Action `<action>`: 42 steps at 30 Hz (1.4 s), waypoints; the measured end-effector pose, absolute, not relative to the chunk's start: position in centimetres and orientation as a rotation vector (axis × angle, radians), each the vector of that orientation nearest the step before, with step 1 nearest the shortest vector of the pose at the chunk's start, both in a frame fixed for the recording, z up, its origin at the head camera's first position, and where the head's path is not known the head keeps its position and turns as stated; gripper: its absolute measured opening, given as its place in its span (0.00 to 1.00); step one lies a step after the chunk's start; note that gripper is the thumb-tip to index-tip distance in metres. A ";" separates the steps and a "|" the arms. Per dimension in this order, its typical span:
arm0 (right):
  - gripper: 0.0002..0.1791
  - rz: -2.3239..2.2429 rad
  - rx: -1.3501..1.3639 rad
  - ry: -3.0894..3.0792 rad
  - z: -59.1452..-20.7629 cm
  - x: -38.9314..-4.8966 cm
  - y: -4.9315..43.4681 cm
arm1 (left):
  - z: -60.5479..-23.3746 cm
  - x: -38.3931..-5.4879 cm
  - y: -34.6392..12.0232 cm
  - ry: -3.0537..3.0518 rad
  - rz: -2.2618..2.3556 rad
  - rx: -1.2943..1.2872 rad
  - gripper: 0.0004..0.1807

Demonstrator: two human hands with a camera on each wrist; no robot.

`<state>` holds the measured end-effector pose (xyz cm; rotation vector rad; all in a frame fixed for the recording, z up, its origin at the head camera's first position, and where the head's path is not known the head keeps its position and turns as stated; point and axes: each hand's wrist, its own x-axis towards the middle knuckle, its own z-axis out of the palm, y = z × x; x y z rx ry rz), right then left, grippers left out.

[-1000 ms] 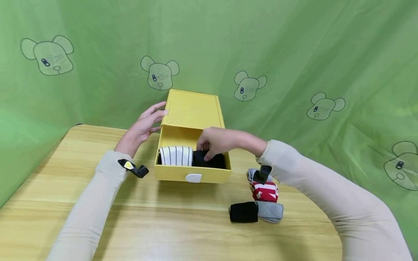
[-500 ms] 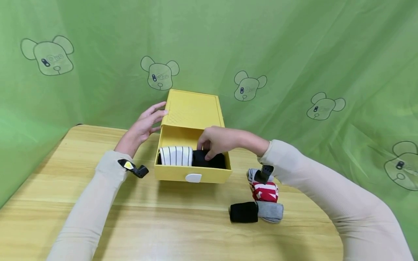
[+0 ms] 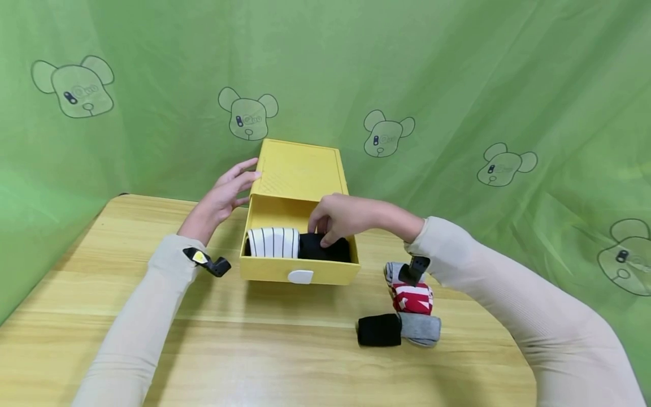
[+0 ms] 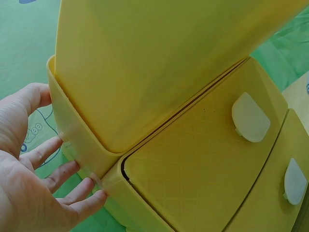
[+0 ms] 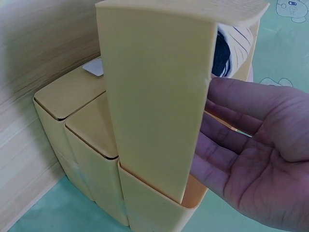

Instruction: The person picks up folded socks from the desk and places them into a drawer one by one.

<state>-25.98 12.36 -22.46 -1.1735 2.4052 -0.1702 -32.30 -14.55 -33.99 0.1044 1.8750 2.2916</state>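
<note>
A yellow drawer cabinet (image 3: pixel 302 169) stands at the back of the table, its top drawer (image 3: pixel 269 269) pulled out. Inside the drawer lie a white rolled sock with dark stripes (image 3: pixel 274 243) and, to its right, black rolled socks (image 3: pixel 311 247). My right hand (image 3: pixel 346 216) reaches in from the right with curled fingers and pinches the black socks, thumb toward the drawer front. Straight fingers of my left hand (image 3: pixel 224 195) rest against the cabinet's left side, seen closely in the left wrist view. The right fingertips are hidden behind the drawer wall in the right wrist view.
Right of the cabinet lie a black rolled sock (image 3: pixel 379 330), a grey one (image 3: pixel 419 329), a red and white one (image 3: pixel 413 299) and a grey one (image 3: pixel 390 272) partly behind the wrist camera. Two closed drawers with white tabs (image 4: pixel 251 117) sit below the open drawer. A green curtain (image 3: pixel 325 68) hangs behind.
My right hand has shifted very slightly up and to the right over the black socks. The left hand, the drawer and the socks on the table stay as they were.
</note>
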 end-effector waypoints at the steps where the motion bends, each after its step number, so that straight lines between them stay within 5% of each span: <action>1: 0.14 -0.172 -1.170 2.406 -22.4 -26.0 12.4 | -34.0 -32.3 -14.5 1.873 2.292 0.102 0.36; 12: 0.17 -0.414 -1.192 2.428 -20.9 -25.2 13.3 | -33.8 -32.5 -14.5 1.867 2.306 0.104 0.36; 22: 0.16 -0.852 -1.326 2.399 -19.8 -20.4 13.6 | -33.9 -32.3 -14.6 1.880 2.292 0.108 0.36; 32: 0.15 -1.061 -1.324 2.144 -25.4 -16.2 13.4 | -34.1 -32.4 -14.6 1.880 2.293 0.113 0.36; 42: 0.16 -1.102 -1.077 1.960 -32.6 -15.5 14.3 | -34.2 -32.4 -14.6 1.882 2.288 0.119 0.36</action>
